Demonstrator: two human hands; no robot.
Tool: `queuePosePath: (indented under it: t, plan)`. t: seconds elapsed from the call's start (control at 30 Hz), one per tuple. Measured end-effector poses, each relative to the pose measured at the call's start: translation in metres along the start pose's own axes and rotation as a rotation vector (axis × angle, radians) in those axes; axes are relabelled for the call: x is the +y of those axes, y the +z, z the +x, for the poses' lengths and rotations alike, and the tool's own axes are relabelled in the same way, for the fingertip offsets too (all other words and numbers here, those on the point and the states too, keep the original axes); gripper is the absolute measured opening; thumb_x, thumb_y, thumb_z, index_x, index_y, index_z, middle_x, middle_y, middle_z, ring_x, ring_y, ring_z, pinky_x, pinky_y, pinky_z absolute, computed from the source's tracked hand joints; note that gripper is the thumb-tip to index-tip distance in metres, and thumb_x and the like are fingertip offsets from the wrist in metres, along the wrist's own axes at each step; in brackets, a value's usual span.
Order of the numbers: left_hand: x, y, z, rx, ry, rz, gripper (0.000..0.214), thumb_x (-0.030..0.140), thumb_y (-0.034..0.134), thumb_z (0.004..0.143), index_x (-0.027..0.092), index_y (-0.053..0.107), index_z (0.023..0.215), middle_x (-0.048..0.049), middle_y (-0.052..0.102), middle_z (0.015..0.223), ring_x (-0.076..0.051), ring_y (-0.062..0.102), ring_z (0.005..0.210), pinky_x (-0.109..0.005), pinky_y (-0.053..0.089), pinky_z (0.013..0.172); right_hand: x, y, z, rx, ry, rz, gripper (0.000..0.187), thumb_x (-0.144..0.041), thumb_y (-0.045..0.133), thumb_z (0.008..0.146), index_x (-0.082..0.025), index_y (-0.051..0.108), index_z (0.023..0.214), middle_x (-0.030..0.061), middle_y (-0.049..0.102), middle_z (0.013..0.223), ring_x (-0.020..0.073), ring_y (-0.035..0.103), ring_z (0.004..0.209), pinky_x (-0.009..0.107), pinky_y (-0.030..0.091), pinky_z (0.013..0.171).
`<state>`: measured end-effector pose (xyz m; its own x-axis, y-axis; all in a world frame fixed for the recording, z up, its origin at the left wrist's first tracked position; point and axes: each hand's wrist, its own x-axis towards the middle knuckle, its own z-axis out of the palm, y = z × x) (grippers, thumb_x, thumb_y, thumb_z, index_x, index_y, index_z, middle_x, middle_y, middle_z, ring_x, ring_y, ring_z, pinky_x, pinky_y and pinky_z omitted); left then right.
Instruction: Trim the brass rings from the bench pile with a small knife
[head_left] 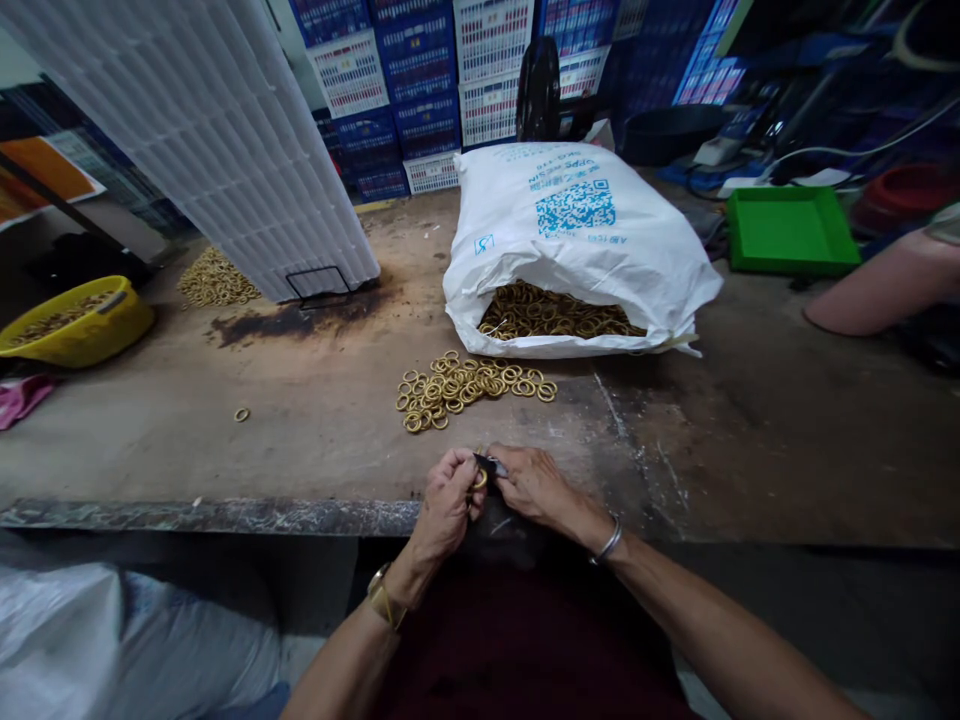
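Note:
My left hand (452, 492) is closed on a gold-coloured ring (480, 480), held upright just above the table's front edge. Close against that ring, my right hand (536, 482) pinches a small dark tool (491, 466) with a greyish, blade-like part; its exact kind is hard to make out. Beyond both hands lies a loose pile of similar rings (457, 388). Behind the pile, a white woven sack (585, 215) rests on its side, its mouth facing me and many more rings (559, 312) showing inside.
One stray ring (241, 414) lies on the wooden table (322, 440) at left. A yellow basin (112, 325), a tall white stack of trays (255, 150) and another ring heap (214, 278) stand farther left. At right are a green tray (791, 230) and another person's arm (877, 285).

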<state>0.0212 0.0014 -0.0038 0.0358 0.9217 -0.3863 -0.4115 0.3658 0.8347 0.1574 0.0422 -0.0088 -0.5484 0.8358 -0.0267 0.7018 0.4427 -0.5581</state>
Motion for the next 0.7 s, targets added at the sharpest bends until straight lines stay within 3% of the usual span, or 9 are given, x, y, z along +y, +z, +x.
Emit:
queuePosePath:
  t: [0.13, 0.23, 0.33, 0.5, 0.7]
  plan:
    - [0.003, 0.001, -0.008, -0.022, -0.029, -0.025, 0.034, 0.044, 0.066, 0.069, 0.017, 0.046, 0.076, 0.007, 0.044, 0.058, -0.002, 0.038, 0.041, -0.013, 0.024, 0.037, 0.005, -0.001, 0.004, -0.054, 0.066, -0.124, 0.019, -0.016, 0.043, 0.076, -0.018, 0.059, 0.085, 0.0063, 0.065, 0.073, 0.0154, 0.055, 0.062, 0.025, 0.027, 0.056]
    - [0.013, 0.006, -0.022, -0.122, -0.065, -0.031, 0.03, 0.041, 0.065, 0.073, 0.017, 0.047, 0.076, 0.0066, 0.043, 0.054, -0.003, 0.037, 0.039, -0.014, 0.025, 0.036, 0.019, -0.009, 0.011, -0.012, 0.178, -0.22, 0.023, -0.019, 0.043, 0.078, -0.017, 0.059, 0.094, 0.0083, 0.065, 0.076, 0.0174, 0.057, 0.066, 0.026, 0.029, 0.057]
    - [0.022, 0.007, -0.03, -0.191, -0.109, -0.177, 0.029, 0.039, 0.067, 0.071, 0.018, 0.047, 0.075, 0.0063, 0.042, 0.054, -0.003, 0.034, 0.038, -0.014, 0.023, 0.033, 0.038, -0.022, 0.018, 0.065, 0.279, -0.278, 0.024, -0.019, 0.043, 0.078, -0.017, 0.06, 0.096, 0.0078, 0.065, 0.075, 0.0179, 0.056, 0.066, 0.026, 0.029, 0.057]
    - [0.018, -0.002, -0.018, -0.109, -0.25, -0.44, 0.025, 0.03, 0.068, 0.071, 0.014, 0.05, 0.074, 0.0013, 0.05, 0.065, -0.001, 0.034, 0.042, -0.011, 0.023, 0.034, 0.061, -0.042, 0.028, 0.327, 0.386, -0.264, 0.023, -0.023, 0.042, 0.084, -0.017, 0.055, 0.102, 0.0079, 0.065, 0.084, 0.0177, 0.058, 0.07, 0.026, 0.03, 0.058]
    - [0.01, -0.01, -0.01, -0.079, -0.307, -0.474, 0.019, 0.026, 0.065, 0.07, 0.012, 0.052, 0.072, -0.0029, 0.055, 0.07, -0.003, 0.041, 0.045, -0.012, 0.024, 0.034, 0.067, -0.05, 0.035, 0.264, 0.482, -0.33, 0.025, -0.032, 0.047, 0.084, -0.019, 0.052, 0.106, 0.0094, 0.063, 0.095, 0.0198, 0.059, 0.079, 0.026, 0.033, 0.062]
